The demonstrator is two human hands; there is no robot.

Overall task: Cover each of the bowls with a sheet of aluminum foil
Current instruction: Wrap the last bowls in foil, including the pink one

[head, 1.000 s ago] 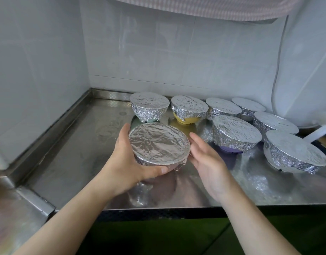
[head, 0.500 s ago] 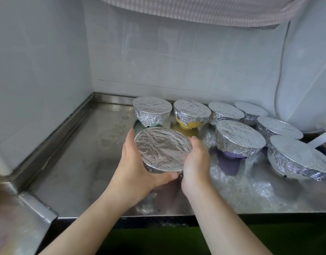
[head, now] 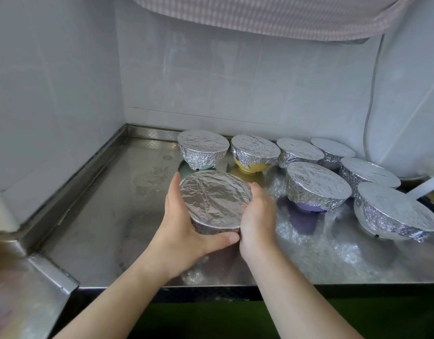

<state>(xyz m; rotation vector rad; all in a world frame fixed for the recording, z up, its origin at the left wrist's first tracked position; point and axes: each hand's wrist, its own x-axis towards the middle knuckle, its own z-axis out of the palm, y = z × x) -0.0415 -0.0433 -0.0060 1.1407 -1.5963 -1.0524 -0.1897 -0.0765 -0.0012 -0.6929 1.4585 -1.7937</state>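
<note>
Head view, looking down on a steel counter set in a tiled corner. Both forearms reaching in from the bottom edge, meeting at one foil-covered bowl held near the middle of the counter, tilted toward the camera. Left hand cupped under and around the bowl's left side, fingers up along the far rim, thumb curled across the near wall — gripping it. Right hand pressed against the right side, back of the hand up, fingers curled down around the foil edge — gripping too. Bowl's own colour hidden by foil; whether its base touches the counter not visible behind the hands. Eight wrapped bowls counted in all: the held one plus seven standing behind and to the right. Among those, a pale green base showing under the back-left one, yellow under its neighbour, purple under the nearer middle one; the other four foil only. Far right blurred, with a white handle-like shape hard to make out. Striped cloth cut off by the top edge.
</note>
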